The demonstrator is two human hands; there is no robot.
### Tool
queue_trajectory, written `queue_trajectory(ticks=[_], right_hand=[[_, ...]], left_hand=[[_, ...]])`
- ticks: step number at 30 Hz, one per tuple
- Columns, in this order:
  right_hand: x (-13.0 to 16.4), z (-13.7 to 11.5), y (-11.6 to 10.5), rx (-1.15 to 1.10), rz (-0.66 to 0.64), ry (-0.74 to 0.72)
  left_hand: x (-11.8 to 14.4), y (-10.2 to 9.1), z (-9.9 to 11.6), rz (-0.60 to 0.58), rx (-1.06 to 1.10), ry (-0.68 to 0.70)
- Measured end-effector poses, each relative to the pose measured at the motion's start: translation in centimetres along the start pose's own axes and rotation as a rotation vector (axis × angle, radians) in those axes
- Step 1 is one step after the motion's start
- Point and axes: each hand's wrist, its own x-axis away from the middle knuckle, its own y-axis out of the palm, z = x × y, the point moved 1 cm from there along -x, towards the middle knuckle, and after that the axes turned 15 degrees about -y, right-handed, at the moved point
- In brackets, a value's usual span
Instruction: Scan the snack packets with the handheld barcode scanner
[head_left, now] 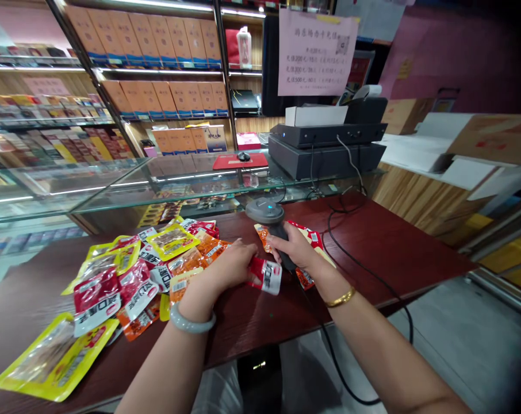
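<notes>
My right hand (298,247) is wrapped round the handle of a grey barcode scanner (264,211), whose head shows a small blue light. Between the fingers of my left hand (238,261) is a red and white snack packet (265,276), just left of the scanner's handle. Left of that hand lies a loose pile of snack packets, among them a yellow one (173,240), a red one (97,299) and an orange one (142,316). More packets (316,238) lie partly hidden behind my right hand.
The dark red table (381,241) meets a glass counter (187,178) at the back. A black cable (372,270) runs over its right side and hangs off the front edge. A black cash drawer (325,158) and a red mat with a mouse (243,156) stand beyond.
</notes>
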Motion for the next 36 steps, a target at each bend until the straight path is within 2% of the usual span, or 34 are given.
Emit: queue_trajectory(ticks=[5,8,10,11,12,15,18,21,28,33,36], right_hand=[[0.0,-0.4,-0.3,-0.063,0.1,0.003],[-0.1,-0.5,-0.4,-0.099,0.133,-0.012],[-0.1,-0.3,-0.3,-0.112,0.127,-0.002],[-0.1,-0.2,-0.2,-0.116,0.12,0.008],[-0.1,-0.1,-0.1,-0.117,0.111,0.019],[-0.2,0.2,0.2,-0.104,0.088,0.043],[-0.2,0.5,0.3,-0.08,0.08,0.047],[0.0,0.6,0.2,-0.054,0.069,0.034],[0.1,1.0,0.3,-0.01,-0.019,0.024],[0.1,1.4,0.4,0.011,-0.064,0.028],[0.2,1.6,0.3,0.026,-0.07,0.034]], left_hand=[[-1.2,-1.9,-2.1,0.258,0.391,-0.262],[-1.9,-2.2,-3.6,0.465,0.633,-0.411],[-2.1,-2.0,-3.9,0.595,0.886,-0.47],[-2.1,-1.8,-3.8,0.613,1.051,-0.477],[-2.1,-1.6,-3.6,0.587,1.231,-0.47],[-1.9,-1.4,-2.1,0.371,1.714,-0.434],[-1.5,-1.5,-0.8,0.251,1.966,-0.401],[-1.3,-1.7,-0.4,0.274,2.066,-0.36],[-1.3,-1.8,-1.1,0.382,2.183,-0.38],[-2.1,-0.9,-1.9,0.482,2.041,-0.409],[-2.3,-0.4,-2.2,0.55,1.973,-0.326]])
